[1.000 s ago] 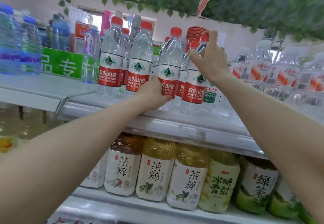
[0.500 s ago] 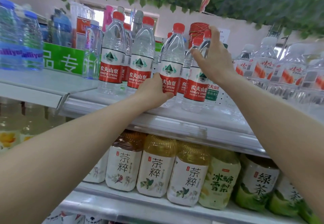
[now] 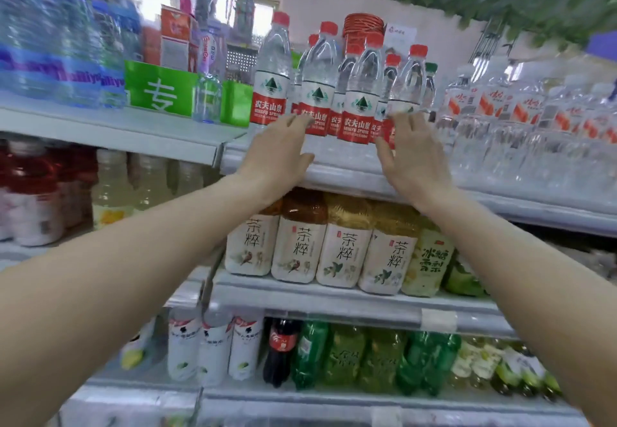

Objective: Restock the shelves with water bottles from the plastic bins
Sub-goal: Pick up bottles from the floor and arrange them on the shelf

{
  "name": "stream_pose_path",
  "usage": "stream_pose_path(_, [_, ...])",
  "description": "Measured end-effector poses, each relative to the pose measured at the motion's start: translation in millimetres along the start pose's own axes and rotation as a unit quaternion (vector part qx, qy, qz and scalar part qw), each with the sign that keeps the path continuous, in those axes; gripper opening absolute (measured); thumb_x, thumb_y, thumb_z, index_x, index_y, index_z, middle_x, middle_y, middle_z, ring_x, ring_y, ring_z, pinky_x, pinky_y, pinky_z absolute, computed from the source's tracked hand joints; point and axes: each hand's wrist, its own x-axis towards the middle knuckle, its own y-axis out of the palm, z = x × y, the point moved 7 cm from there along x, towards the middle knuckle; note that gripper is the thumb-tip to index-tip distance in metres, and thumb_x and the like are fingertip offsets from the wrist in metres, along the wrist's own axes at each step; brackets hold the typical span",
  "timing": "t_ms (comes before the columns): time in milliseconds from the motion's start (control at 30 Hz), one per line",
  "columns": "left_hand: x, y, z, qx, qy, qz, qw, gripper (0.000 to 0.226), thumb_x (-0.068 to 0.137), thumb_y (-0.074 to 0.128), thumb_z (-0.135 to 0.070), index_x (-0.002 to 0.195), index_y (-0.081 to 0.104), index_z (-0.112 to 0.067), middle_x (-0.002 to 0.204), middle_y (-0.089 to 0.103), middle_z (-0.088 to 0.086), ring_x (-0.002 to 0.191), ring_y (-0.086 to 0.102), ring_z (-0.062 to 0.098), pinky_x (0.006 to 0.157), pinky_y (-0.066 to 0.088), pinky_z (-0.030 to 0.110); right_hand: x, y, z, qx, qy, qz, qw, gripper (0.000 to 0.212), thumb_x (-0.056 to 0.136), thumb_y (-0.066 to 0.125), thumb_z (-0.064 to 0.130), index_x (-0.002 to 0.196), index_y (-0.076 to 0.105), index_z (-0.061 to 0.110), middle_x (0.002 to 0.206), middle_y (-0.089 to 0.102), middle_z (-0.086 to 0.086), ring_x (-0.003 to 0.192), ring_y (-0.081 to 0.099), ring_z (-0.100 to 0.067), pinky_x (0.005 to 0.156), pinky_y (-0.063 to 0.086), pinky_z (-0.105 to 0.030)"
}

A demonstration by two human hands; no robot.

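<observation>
Both hands (image 3: pixel 347 156) hover open before red-capped water bottles (image 3: pixel 359 92) on shelf (image 3: pixel 337 172)

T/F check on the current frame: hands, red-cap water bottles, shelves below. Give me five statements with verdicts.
1. Both hands are open, holding nothing. True: left hand and right hand have spread fingers.
2. The red-cap water bottles stand upright on the top shelf. True.
3. The right hand grips a bottle cap. False: it is down at label height.
4. The tea bottles sit above the water. False: one shelf below.
5. A cola bottle stands on the lowest shelf in view. True.
</observation>
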Motion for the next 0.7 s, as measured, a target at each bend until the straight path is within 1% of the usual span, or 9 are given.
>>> stream_pose_path(67, [-35, -15, 20, -0.001, 0.017, 0.004, 1.000, 0.054, 0.091, 0.061, -0.023, 0.141, 0.042, -0.016, 0.139, 0.047, 0.007, 0.124, 0.047, 0.028, 0.099, 0.038, 0.039, -35, 2, 36, -0.006, -0.016, 0.008, 1.000, 0.043, 0.100, 0.048, 0.030, 0.138, 0.044, 0.010, 0.134, 0.048, -0.014, 0.117, 0.050, -0.032, 0.089, 0.045, -0.040])
stream_pose_path(100, [-54, -22, 31, 0.004, 0.025, 0.010, 1.000, 0.052, 0.091, 0.061, -0.023, 0.139, 0.044, -0.016, 0.136, 0.048, 0.007, 0.122, 0.048, 0.029, 0.098, 0.039, 0.038, -52, 6, 54, -0.009, -0.023, 0.014, 1.000, 0.043, 0.099, 0.048, 0.029, 0.137, 0.045, 0.011, 0.133, 0.049, -0.013, 0.117, 0.050, -0.032, 0.087, 0.046, -0.041])
stream_pose_path(167, [-91, -30, 55, 0.037, 0.042, 0.027, 0.998, 0.051, 0.090, 0.061, -0.023, 0.137, 0.046, -0.014, 0.132, 0.051, 0.010, 0.119, 0.048, 0.031, 0.097, 0.040, 0.039, -87, 17, 89, -0.016, -0.031, 0.033, 0.999, 0.041, 0.098, 0.050, 0.029, 0.135, 0.047, 0.011, 0.129, 0.051, -0.013, 0.114, 0.051, -0.032, 0.083, 0.046, -0.040])
stream_pose_path(233, [-129, -32, 78, 0.066, 0.052, 0.048, 0.995, 0.051, 0.089, 0.061, -0.022, 0.137, 0.046, -0.014, 0.132, 0.052, 0.011, 0.119, 0.048, 0.032, 0.095, 0.044, 0.043, -121, 34, 122, -0.019, -0.044, 0.059, 0.997, 0.041, 0.097, 0.050, 0.029, 0.133, 0.048, 0.010, 0.126, 0.053, -0.015, 0.111, 0.052, -0.035, 0.080, 0.047, -0.042])
stream_pose_path(333, [-187, -28, 115, 0.087, 0.042, 0.094, 0.991, 0.051, 0.089, 0.062, -0.023, 0.137, 0.046, -0.015, 0.131, 0.052, 0.012, 0.117, 0.047, 0.034, 0.087, 0.047, 0.047, -174, 63, 166, -0.001, -0.049, 0.102, 0.994, 0.037, 0.097, 0.049, 0.028, 0.128, 0.050, 0.009, 0.120, 0.054, -0.017, 0.102, 0.055, -0.039, 0.071, 0.046, -0.042])
stream_pose_path(433, [-247, -8, 155, 0.087, 0.022, 0.154, 0.984, 0.052, 0.088, 0.063, -0.022, 0.136, 0.046, -0.014, 0.131, 0.052, 0.013, 0.117, 0.047, 0.036, 0.088, 0.046, 0.048, -234, 102, 204, 0.022, -0.044, 0.171, 0.984, 0.036, 0.098, 0.050, 0.027, 0.129, 0.050, 0.010, 0.120, 0.054, -0.017, 0.102, 0.054, -0.039, 0.068, 0.042, -0.041])
stream_pose_path(533, [-309, 18, 197, 0.087, -0.006, 0.188, 0.978, 0.049, 0.086, 0.066, -0.021, 0.131, 0.052, -0.009, 0.126, 0.055, 0.016, 0.113, 0.050, 0.039, 0.084, 0.045, 0.047, -297, 151, 238, 0.068, -0.062, 0.236, 0.967, 0.038, 0.098, 0.048, 0.028, 0.129, 0.051, 0.006, 0.120, 0.054, -0.020, 0.102, 0.053, -0.040, 0.075, 0.046, -0.043])
stream_pose_path(600, [-352, 36, 220, 0.083, -0.021, 0.209, 0.974, 0.048, 0.085, 0.067, -0.020, 0.129, 0.054, -0.009, 0.122, 0.057, 0.016, 0.111, 0.051, 0.039, 0.082, 0.046, 0.046, -339, 181, 256, 0.080, -0.078, 0.266, 0.958, 0.040, 0.097, 0.046, 0.031, 0.128, 0.052, 0.006, 0.116, 0.055, -0.018, 0.098, 0.054, -0.039, 0.073, 0.050, -0.043])
stream_pose_path(700, [-428, 79, 257, 0.071, -0.048, 0.250, 0.964, 0.049, 0.081, 0.073, -0.019, 0.126, 0.057, -0.010, 0.118, 0.060, 0.014, 0.107, 0.054, 0.038, 0.080, 0.050, 0.046, -410, 236, 278, 0.117, -0.063, 0.321, 0.938, 0.036, 0.095, 0.051, 0.029, 0.124, 0.056, 0.008, 0.110, 0.057, -0.015, 0.095, 0.055, -0.035, 0.071, 0.048, -0.041])
